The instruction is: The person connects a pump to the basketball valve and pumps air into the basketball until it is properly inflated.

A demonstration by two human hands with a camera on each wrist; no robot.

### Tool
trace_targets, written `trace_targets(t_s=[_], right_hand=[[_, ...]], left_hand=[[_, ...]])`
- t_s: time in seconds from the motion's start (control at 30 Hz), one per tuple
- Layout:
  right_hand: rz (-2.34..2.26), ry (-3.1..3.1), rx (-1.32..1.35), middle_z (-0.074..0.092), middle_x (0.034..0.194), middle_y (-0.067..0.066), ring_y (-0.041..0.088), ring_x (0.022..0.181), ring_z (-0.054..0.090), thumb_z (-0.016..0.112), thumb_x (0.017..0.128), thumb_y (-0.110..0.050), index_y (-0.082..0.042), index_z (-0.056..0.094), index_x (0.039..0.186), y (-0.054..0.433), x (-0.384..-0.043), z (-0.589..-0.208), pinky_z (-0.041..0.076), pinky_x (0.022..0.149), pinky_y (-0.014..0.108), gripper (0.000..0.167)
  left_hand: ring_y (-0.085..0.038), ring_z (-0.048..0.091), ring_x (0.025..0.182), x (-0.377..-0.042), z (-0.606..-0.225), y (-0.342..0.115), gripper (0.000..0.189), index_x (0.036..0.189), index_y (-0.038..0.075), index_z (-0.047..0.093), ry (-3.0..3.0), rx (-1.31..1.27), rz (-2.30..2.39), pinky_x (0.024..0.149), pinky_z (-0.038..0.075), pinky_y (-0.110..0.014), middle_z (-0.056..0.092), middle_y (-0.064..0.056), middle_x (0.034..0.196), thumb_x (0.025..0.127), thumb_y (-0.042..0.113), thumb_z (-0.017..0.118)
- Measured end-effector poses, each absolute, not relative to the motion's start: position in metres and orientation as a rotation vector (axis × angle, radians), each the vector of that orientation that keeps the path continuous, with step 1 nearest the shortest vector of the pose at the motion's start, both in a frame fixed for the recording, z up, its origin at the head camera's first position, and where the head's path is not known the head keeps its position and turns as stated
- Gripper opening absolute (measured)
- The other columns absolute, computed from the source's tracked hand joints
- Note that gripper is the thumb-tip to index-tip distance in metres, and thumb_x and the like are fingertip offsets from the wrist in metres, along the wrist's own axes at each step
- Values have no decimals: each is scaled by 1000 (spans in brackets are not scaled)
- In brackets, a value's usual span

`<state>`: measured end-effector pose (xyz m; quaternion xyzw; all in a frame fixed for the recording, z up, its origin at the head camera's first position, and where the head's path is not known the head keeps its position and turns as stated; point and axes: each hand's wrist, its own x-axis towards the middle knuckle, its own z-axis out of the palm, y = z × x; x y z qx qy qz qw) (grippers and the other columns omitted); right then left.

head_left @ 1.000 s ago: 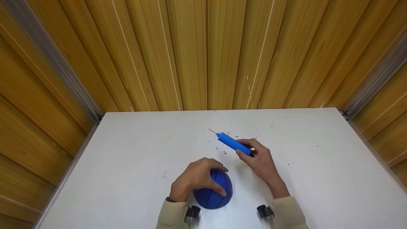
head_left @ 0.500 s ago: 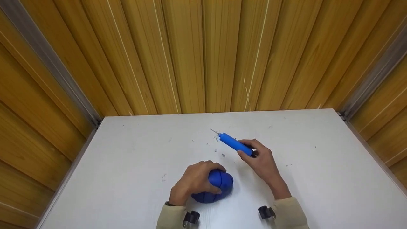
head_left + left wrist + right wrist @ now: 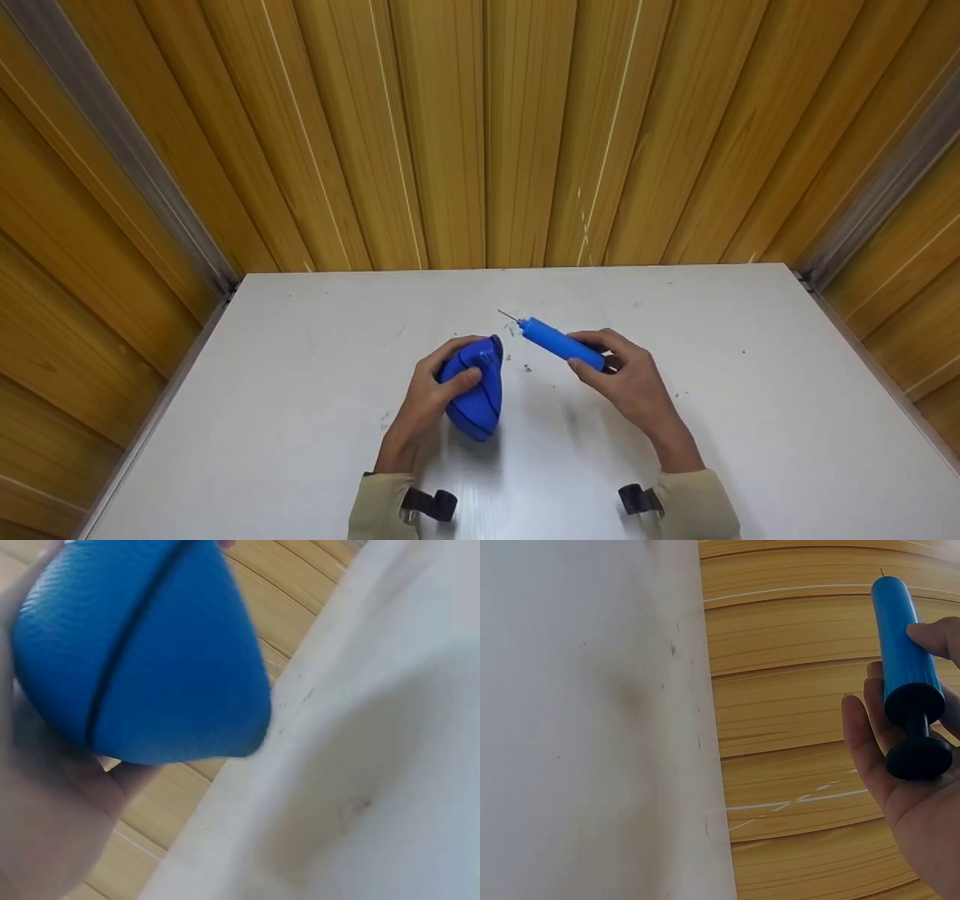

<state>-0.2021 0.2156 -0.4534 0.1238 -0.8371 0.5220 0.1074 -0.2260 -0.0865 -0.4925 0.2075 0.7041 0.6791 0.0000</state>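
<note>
My left hand grips a blue ball with black seam lines, thumb across its near side. The ball is slack and caved in, with a pointed lower end, and it is held up over the table. Its smooth, bulging side fills much of the left wrist view. In my right hand is a blue hand pump, pinched between thumb and fingers. A thin metal needle sticks out of its tip, pointing up and left beyond the ball. The pump's black handle is pushed close to the barrel, above the palm.
Both hands are above a white table with small dark marks. Behind it stands a wood-patterned panel wall, with side walls left and right. Black camera mounts sit at both cuffs.
My left hand has lifted the ball off the table, turned it, and brought it up toward the pump. The right hand holds the pump nearly still, shifted slightly right.
</note>
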Motion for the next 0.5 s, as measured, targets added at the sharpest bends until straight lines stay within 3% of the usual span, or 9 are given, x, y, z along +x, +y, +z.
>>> trace_targets(t_s=[0.27, 0.5], right_hand=[[1573, -2455, 499, 70, 124, 9, 31, 105, 68, 81, 96, -10, -8, 74, 129, 228, -196, -441, 57, 90, 31, 34], [1548, -2443, 631, 70, 121, 4, 30, 104, 67, 82, 95, -10, -11, 75, 129, 227, -189, -429, 57, 92, 30, 34]], left_hand=[[-32, 57, 125, -230, -495, -87, 66, 141, -3, 59, 1996, 548, 2361, 108, 46, -47, 63, -17, 134, 100, 48, 69], [-28, 61, 114, -232, -494, -87, 50, 130, 0, 65, 1824, 486, 2465, 103, 48, -39, 67, -11, 118, 103, 42, 67]])
